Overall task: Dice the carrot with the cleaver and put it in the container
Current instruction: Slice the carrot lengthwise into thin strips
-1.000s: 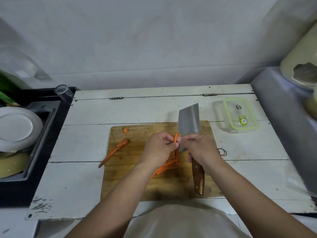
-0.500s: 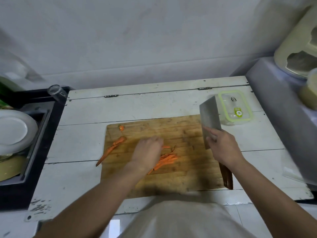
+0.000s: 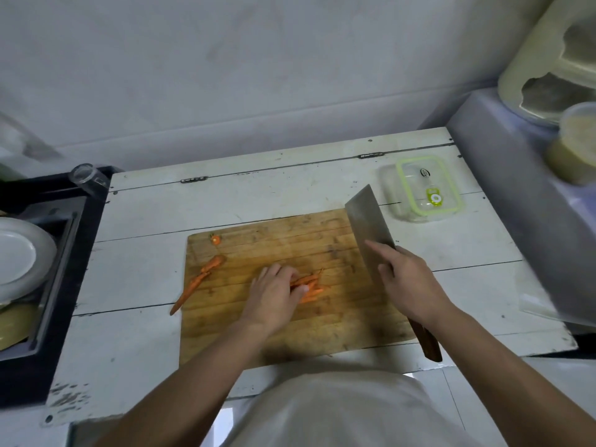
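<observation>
Both hands work over the cutting board (image 3: pixel 290 321), which serves as the landmark. Off its left edge, a dark sink (image 3: pixel 48 269) holds a white plate (image 3: pixel 16 253). At the board's left end lies an uncut, tapering carrot piece (image 3: pixel 196 282), its tip hanging over the edge, with a small round stub (image 3: pixel 215 240) just behind it. At the board's middle, the left hand (image 3: pixel 274 291) presses down with curled fingers on a bundle of thin carrot strips (image 3: pixel 311 287). A second ago both hands met at the blade, picking a strip off it; now they have parted and the strips are gathered, so I judge crosswise dicing comes next. Over the board's right edge, the right hand (image 3: pixel 409 285) grips the cleaver (image 3: pixel 371 227), forefinger laid along the flat steel, blade raised clear of the strips, dark wooden handle trailing behind. Beyond the board's far right corner, on the worn white tabletop (image 3: pixel 145 333), sits the clear plastic container (image 3: pixel 422 188) with its green-rimmed lid on.
</observation>
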